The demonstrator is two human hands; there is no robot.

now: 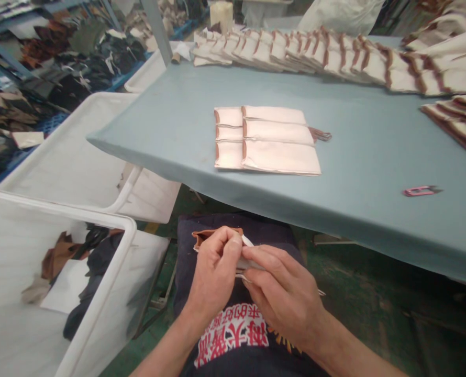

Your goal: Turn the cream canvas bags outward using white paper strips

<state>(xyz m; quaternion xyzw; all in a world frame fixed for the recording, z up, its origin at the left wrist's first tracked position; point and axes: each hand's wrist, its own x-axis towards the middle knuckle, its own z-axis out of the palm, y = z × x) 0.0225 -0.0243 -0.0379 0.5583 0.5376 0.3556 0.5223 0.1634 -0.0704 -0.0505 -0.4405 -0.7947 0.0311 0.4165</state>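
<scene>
Above my lap, both hands are closed on a small cream-and-brown fabric pouch [200, 237]. My left hand [216, 264] pinches its upper edge between thumb and forefinger, beside a brown-lined opening on the left. My right hand [282, 285] grips the cream part just to the right, its fingertips close to my left thumb. Most of the pouch is hidden behind my fingers. On the table [170, 125] ahead lie stitched cream fabric pieces [278, 157] with brown edges, overlapping in two layers, a brown strap [321, 135] sticking out to the right.
Pink thread snips [419, 191] lie on the table at the right. A long row of cream-and-brown pieces [296, 50] lines the back, with another stack [463, 120] at the right edge. White bins [95, 251] stand at my left, one holding fabric scraps [87, 272].
</scene>
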